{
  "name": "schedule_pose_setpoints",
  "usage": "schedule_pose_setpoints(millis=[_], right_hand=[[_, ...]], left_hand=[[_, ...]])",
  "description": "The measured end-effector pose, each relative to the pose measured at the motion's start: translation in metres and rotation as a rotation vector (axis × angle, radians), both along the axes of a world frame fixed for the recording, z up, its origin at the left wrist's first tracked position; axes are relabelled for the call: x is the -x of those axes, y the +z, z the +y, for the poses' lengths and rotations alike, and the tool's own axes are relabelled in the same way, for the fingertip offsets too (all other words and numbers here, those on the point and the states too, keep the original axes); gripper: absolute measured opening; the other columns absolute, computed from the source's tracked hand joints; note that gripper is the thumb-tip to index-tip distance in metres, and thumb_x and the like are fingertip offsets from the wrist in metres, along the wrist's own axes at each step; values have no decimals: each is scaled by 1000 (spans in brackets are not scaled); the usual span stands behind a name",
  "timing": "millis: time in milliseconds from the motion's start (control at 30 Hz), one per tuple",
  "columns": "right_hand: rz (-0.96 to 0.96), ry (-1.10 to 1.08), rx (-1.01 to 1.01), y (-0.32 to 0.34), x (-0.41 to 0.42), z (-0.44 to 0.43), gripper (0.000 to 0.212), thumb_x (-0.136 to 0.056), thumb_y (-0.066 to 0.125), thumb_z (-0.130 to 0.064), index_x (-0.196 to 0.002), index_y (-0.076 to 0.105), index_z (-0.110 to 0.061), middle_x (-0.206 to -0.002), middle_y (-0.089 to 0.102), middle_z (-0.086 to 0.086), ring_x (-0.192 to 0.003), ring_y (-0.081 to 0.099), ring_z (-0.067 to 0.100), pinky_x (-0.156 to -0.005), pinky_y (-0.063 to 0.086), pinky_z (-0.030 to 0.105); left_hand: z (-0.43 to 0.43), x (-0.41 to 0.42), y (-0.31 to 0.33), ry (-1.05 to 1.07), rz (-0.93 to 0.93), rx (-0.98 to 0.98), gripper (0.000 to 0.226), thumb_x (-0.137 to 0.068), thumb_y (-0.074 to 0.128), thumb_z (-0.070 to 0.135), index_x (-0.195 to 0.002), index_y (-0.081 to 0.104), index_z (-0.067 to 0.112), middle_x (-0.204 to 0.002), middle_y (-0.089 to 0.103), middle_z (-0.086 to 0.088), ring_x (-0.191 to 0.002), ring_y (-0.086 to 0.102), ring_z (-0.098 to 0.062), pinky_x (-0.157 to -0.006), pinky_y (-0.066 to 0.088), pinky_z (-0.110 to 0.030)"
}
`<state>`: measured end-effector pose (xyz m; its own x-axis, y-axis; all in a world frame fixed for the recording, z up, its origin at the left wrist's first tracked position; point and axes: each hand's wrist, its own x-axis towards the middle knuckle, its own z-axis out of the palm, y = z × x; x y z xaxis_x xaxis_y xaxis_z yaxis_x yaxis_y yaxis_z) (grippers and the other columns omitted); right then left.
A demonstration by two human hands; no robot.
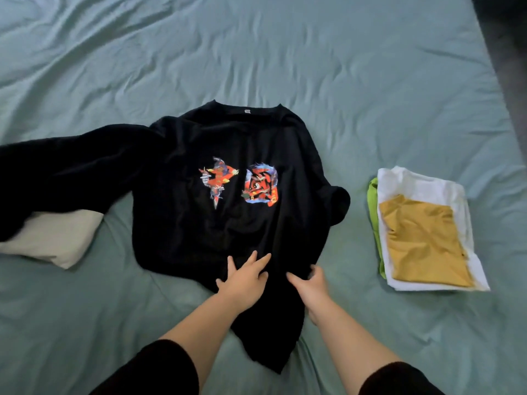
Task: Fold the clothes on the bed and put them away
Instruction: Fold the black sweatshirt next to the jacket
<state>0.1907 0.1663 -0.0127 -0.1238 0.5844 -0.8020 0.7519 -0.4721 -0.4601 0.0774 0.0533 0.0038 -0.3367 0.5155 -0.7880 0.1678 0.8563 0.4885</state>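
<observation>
Centre of frame: a black T-shirt [228, 229] lies print-up on the bed [285, 52], collar toward the top. We cannot separate its sleeve at left from the black cloth [62, 172], which runs off the left edge and covers part of a pale bundle [57, 243]. Our left hand [245, 277] rests flat on the lower hem, fingers spread. Just beside it, our right hand [310, 283] pinches a fold of that hem, fingertips partly buried in fabric. At right, well apart, lies a folded stack [422, 232]: mustard on white on green, the green mostly hidden. A dark blurred shape [507, 52] is cut off at upper right.
</observation>
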Motion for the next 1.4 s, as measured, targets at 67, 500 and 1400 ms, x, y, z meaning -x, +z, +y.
schedule_pose_setpoints(millis=[67,500,1400], right_hand=[[32,12,39,-4,-5,-1,39,-83,71,-15,-115,48,-18,-106,62,3,-82,61,10,-64,48,22],[295,16,233,23,-22,13,15,-90,59,-10,-100,66,-19,-96,72,6,-75,66,13,-61,49,21],[624,-61,-4,95,2,123,25,-93,52,-14,-110,63,-28,-107,70,-5,-100,63,12,-84,45,31]], left_hand=[[9,-8,-8,-38,35,92,50,-96,33,56,-145,23,53,-161,-2,19,-144,-25,-35,-106,1,-74],[54,-33,11,518,229,-110,29,-101,39,19,-129,48,14,-116,64,-13,-105,58,-33,-85,42,-33],[136,-50,53,250,646,-261,23,-94,53,37,-111,64,26,-146,40,11,-140,24,-14,-110,19,-36]])
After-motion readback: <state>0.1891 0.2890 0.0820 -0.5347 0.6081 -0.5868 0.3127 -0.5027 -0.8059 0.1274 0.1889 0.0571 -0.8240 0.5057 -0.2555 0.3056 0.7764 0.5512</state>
